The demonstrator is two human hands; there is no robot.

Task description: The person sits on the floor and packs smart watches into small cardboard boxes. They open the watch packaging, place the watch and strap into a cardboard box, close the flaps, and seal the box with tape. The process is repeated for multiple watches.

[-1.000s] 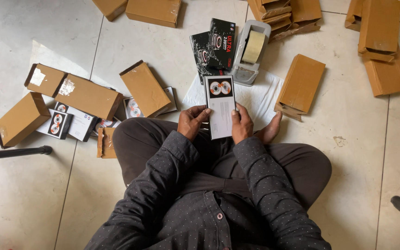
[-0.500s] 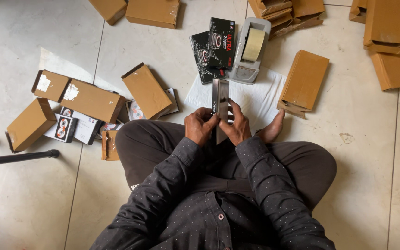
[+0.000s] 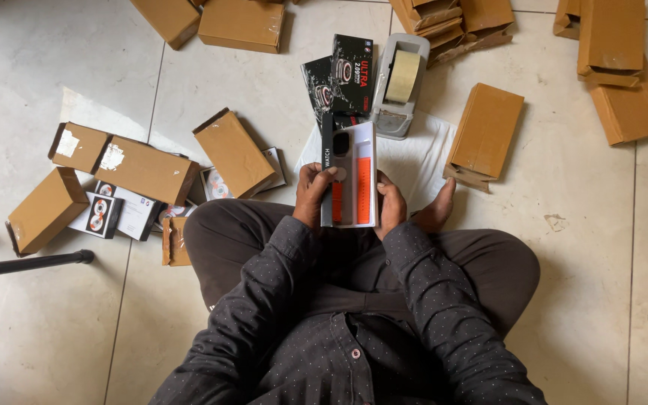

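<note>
- You sit cross-legged on the tiled floor [image 3: 279,90], and both hands hold one long white watch box [image 3: 349,174] upright over your lap.
- Your left hand [image 3: 313,193] has its grip closed on the box's left edge, thumb pressed across the dark side panel.
- Your right hand [image 3: 390,204] has its grip closed on the right edge near the lower corner, fingers wrapped behind.
- The face of the box toward you shows a dark watch head at the top and an orange strap running down it.
- Just beyond the box, a grey tape dispenser [image 3: 400,84] stands on a white sheet [image 3: 421,157], with two black product boxes [image 3: 343,79] beside it on its left.
- A closed brown carton [image 3: 485,133] lies to your right of the sheet; your bare foot [image 3: 436,210] rests near its lower end.
- To your left, several brown cartons [image 3: 144,169] lie scattered, with small printed boxes [image 3: 103,214] among them.
- More brown cartons [image 3: 616,67] sit stacked along the far edge.
</note>
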